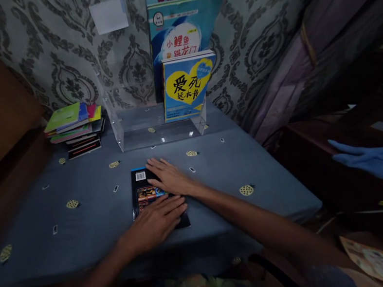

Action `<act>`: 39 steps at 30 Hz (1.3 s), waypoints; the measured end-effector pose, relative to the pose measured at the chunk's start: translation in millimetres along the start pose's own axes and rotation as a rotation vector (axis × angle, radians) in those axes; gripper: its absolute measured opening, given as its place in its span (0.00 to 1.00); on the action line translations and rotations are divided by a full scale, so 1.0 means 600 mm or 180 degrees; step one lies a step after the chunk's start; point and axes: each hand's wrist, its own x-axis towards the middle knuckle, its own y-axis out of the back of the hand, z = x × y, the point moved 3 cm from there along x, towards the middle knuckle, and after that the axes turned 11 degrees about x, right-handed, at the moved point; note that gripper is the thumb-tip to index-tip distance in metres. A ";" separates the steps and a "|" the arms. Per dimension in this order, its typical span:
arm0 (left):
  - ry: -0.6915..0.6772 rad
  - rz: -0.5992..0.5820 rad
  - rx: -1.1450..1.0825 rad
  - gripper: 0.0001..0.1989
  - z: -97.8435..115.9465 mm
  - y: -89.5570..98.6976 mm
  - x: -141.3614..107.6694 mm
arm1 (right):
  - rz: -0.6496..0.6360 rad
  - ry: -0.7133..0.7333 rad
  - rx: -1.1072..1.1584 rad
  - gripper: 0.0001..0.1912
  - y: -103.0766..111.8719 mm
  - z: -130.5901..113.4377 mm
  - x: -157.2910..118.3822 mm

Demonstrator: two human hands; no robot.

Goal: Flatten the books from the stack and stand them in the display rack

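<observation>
A black book lies flat near the table's front edge, its barcode and small coloured pictures facing up. My left hand rests flat across its lower part, fingers stretched to the right. Higher up, my right hand lies on the upper right of the cover with its fingers extended. Both hands are open, pressing on the book without gripping it, and they hide much of its right side.
Behind the book stands a clear acrylic rack holding several upright books, a blue and yellow one in front. A stack of books sits at the back left. A blue glove lies to the right, off the table.
</observation>
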 end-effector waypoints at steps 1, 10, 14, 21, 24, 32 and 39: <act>0.0026 0.0037 0.0014 0.21 0.001 -0.001 -0.001 | 0.0088 -0.0126 -0.0013 0.29 -0.001 0.001 -0.003; 0.1336 0.0776 0.0080 0.19 -0.042 0.003 -0.019 | 0.0165 -0.0306 -0.0030 0.28 -0.002 0.001 -0.041; 0.1958 0.0672 0.0247 0.23 -0.065 -0.015 -0.033 | -0.0019 -0.0167 -0.0135 0.29 0.007 -0.018 -0.073; 0.1795 0.0626 0.0036 0.26 -0.049 -0.030 -0.064 | -0.0190 0.0296 -0.0072 0.28 0.015 -0.060 -0.168; 0.1729 0.0669 0.0028 0.26 -0.028 -0.026 -0.082 | -0.0286 0.0549 0.0012 0.36 0.021 -0.085 -0.219; 0.1684 0.0738 0.0005 0.26 0.023 -0.024 -0.111 | -0.0462 0.0802 -0.0079 0.39 0.005 -0.118 -0.290; 0.1843 0.0608 -0.1174 0.29 -0.016 0.010 -0.128 | 0.0198 0.0985 0.0256 0.19 0.040 -0.131 -0.271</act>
